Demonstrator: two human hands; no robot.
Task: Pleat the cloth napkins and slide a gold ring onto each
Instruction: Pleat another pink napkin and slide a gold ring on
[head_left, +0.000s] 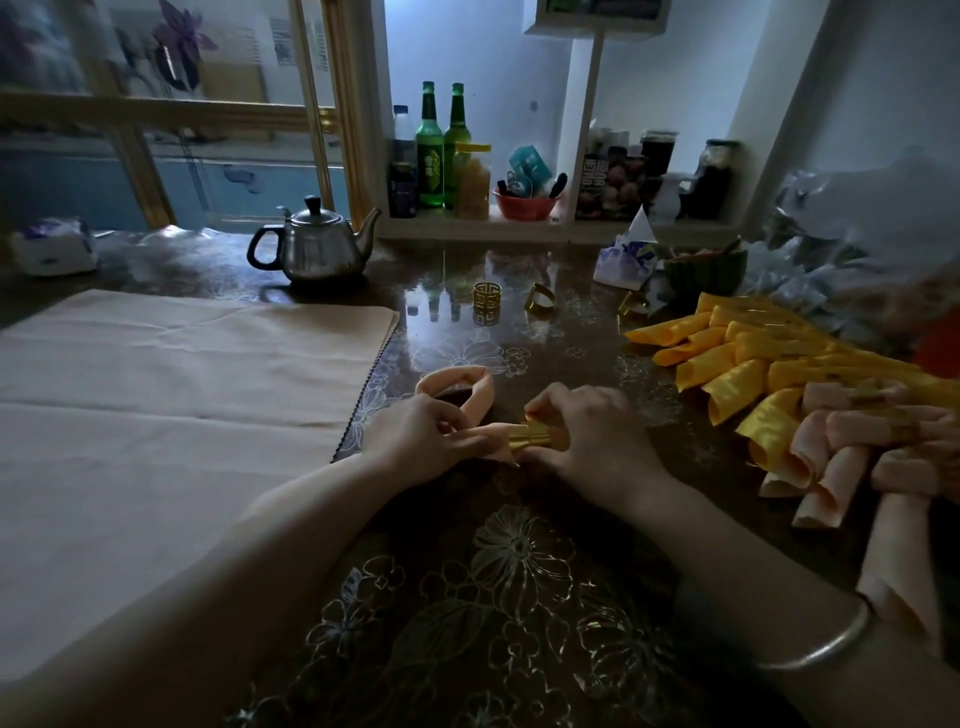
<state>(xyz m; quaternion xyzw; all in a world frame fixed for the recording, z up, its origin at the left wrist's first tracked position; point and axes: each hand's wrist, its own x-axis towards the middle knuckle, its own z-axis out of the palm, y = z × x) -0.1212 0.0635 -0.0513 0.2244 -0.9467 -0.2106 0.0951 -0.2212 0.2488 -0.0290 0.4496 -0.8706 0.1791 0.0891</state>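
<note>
Dim light falls on a glossy floral worktop (519, 561). The left grip (431, 434) pinches the pleated pink napkin (452, 375) tight, likely so its end fits the ring. The right grip (589, 434), fingers curled, holds a gold ring (535, 435) partly over that end. Spare rings (487, 297) lie beyond both grips, and finished napkins (769, 384) are piled outside the right grip.

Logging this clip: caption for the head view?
Left hand pinches a pink napkin; right hand holds a gold ring on it.
</note>
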